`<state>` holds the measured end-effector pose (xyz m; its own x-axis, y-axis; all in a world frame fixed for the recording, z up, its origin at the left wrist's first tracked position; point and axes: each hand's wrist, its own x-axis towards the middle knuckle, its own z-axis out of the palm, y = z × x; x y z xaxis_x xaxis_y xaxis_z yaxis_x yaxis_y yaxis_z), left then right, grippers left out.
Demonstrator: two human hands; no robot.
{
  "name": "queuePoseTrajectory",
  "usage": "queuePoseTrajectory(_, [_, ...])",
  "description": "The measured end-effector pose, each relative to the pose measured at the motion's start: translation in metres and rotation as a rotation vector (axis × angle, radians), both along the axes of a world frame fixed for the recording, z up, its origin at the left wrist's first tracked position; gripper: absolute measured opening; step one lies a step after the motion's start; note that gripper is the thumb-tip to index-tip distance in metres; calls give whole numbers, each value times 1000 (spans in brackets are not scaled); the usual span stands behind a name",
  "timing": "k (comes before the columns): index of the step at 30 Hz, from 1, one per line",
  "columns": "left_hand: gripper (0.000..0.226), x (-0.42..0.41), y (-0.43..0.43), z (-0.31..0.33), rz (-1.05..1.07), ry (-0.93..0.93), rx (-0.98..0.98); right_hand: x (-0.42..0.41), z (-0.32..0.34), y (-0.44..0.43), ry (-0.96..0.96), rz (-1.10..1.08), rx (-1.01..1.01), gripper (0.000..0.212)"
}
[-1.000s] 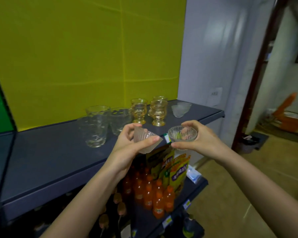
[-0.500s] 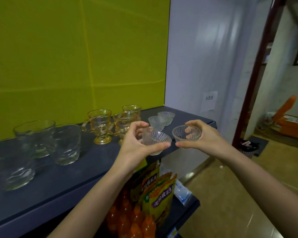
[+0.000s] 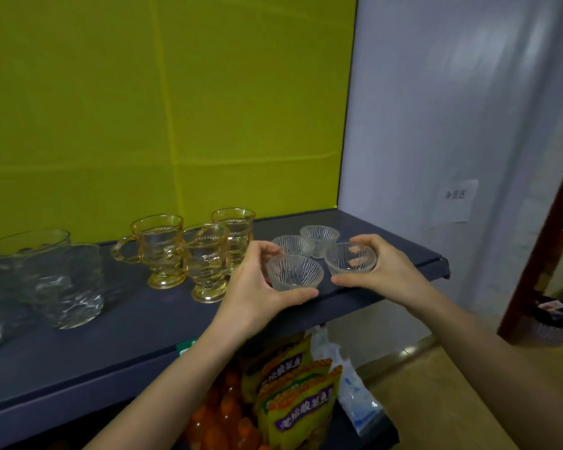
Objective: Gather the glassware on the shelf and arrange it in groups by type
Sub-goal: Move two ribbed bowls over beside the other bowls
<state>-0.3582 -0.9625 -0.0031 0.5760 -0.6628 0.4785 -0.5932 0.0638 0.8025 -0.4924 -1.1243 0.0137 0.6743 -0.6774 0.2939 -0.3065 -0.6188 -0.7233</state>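
sorting looked close to finished on the dark shelf (image 3: 387, 228). three amber handled mugs (image 3: 192, 251) stood bunched together in the middle, and clear tumblers (image 3: 65, 287) sat grouped at the left, partly cut off by the frame edge. two small ribbed bowls (image 3: 306, 243) already rested side by side near the right end. the left hand (image 3: 257, 287) held a third ribbed bowl (image 3: 294, 272), its fingers (image 3: 264, 250) curled round the far rim and the thumb pressed under the near side. the right hand (image 3: 384, 271) pinched a fourth ribbed bowl (image 3: 350, 258) the same way. both bowls were low over the shelf just in front of the resting pair; whether they touched it was unclear. what seemed left was setting them down and letting go. the mugs stood just beside the left hand, and the shelf's front edge lay close under both bowls. snack packets (image 3: 296, 397) and orange bottles (image 3: 221, 423) filled the shelf below.
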Motion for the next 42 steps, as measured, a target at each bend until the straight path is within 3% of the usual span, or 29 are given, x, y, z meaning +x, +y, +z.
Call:
queuePoseTrajectory(15, [73,-17,-46,-4,321,-69,111,21,-8,-67,7,303,32,77])
queuePoseTrajectory(28, [69,-10,-77,-6,498,-91,142,44,-15,-90,-42,366,83,78])
queuePoseTrajectory(34, [72,-13,-85,-3,545,-90,183,49,-17,-95,-19,367,12,76])
queuePoseTrajectory(39, [79,-27,-71,1,548,-236,233,31,-9,-90,-116,379,-202,77])
queuePoseTrajectory(42, [54,-44,-50,8,640,-480,283,21,7,-76,-204,451,-346,53])
